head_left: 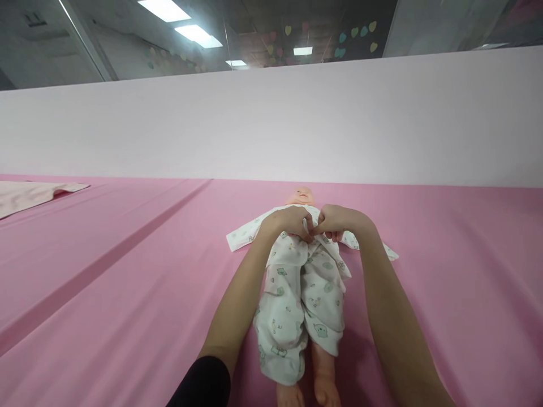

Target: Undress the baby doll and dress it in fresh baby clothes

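A baby doll (302, 195) lies on its back, head toward the wall and bare feet toward me. It wears a white baby romper (282, 299) printed with small green animals, its sleeves spread to both sides. Over the doll's belly my left hand (292, 221) is closed, fingers pinching the front of the romper. Right beside it my right hand (335, 221) is closed too, its fingertips on the same spot of cloth. The two hands almost touch. Whatever fastening lies between the fingers is too small to make out.
A pink sheet (127, 294) with creases covers the surface under the doll. At the far left lies a pale folded cloth (34, 195). A low white wall (271, 124) runs along the back, with glass above it reflecting ceiling lights.
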### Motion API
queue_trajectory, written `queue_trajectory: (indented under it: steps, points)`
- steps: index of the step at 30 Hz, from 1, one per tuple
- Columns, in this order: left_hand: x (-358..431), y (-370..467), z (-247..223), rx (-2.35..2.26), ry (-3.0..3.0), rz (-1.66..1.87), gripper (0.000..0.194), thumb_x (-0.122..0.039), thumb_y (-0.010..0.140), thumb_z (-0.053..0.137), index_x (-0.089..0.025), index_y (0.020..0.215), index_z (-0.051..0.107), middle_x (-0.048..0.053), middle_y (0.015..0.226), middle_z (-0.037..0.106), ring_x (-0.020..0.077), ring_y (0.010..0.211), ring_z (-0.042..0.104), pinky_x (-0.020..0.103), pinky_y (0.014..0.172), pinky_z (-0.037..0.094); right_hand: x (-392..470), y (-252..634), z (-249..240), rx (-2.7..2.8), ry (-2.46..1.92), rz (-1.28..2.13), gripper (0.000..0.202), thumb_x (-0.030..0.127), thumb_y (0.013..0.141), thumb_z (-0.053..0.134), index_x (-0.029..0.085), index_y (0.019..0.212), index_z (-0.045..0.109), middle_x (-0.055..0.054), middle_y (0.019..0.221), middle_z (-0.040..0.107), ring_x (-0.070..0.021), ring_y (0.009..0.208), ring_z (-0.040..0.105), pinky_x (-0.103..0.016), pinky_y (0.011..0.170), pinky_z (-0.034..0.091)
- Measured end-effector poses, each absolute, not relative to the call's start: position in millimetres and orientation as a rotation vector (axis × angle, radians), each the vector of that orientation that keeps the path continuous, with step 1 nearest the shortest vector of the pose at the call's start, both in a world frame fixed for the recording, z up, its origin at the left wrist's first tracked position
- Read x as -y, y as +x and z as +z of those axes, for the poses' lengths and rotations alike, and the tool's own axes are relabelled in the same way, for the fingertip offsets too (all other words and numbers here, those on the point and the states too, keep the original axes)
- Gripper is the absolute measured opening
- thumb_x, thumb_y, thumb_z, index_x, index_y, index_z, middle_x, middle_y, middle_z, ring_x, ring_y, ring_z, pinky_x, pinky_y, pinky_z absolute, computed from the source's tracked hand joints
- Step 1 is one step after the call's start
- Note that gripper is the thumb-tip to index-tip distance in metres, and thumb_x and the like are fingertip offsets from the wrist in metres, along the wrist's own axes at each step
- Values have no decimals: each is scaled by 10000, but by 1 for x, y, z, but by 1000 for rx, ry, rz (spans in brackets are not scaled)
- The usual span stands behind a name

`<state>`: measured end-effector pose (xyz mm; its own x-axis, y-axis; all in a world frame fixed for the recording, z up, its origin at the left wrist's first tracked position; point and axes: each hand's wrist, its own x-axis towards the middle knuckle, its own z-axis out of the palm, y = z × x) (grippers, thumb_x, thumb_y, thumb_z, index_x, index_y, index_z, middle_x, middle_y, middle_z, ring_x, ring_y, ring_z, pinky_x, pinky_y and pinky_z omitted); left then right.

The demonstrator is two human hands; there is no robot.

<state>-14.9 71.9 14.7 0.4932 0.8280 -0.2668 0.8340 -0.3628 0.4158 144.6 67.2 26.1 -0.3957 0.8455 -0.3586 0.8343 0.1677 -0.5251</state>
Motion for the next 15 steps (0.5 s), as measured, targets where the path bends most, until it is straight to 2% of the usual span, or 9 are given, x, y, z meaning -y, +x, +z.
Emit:
queue_trajectory:
  steps: [2, 5, 9, 15]
  points:
    - [-71, -16, 16, -1335, 2268, -11, 348, -419, 563, 687, -235, 853, 635, -4, 794, 652, 133, 614, 583, 208, 488, 408, -68, 145, 26, 2417, -1710, 1053, 178, 237, 641, 666, 140, 581, 530, -31, 576, 591, -121, 471, 571, -206, 444, 468]
    - [-70, -17, 18, -1274, 2269, 7, 240, -320, 602, 656, -206, 809, 613, -5, 795, 644, 119, 601, 581, 203, 491, 409, -66, 146, 27, 2452, -1713, 1025, 171, 226, 677, 618, 134, 569, 521, -47, 605, 610, -121, 488, 579, -210, 466, 475]
    - [-66, -18, 22, -1192, 2188, 135, 135, -224, 634, 618, -168, 752, 584, 9, 774, 638, 127, 662, 606, 206, 545, 458, -64, 147, 30, 2462, -1666, 1061, 164, 241, 693, 604, 135, 595, 526, -50, 618, 601, -128, 523, 585, -227, 499, 489]
    - [-60, -24, 30, -1102, 2106, 393, 95, -176, 661, 598, -151, 739, 550, 23, 747, 627, 133, 712, 625, 246, 622, 515, -65, 150, 29, 2415, -1541, 1121, 148, 212, 664, 633, 155, 639, 498, -36, 663, 573, -149, 620, 593, -230, 499, 485]
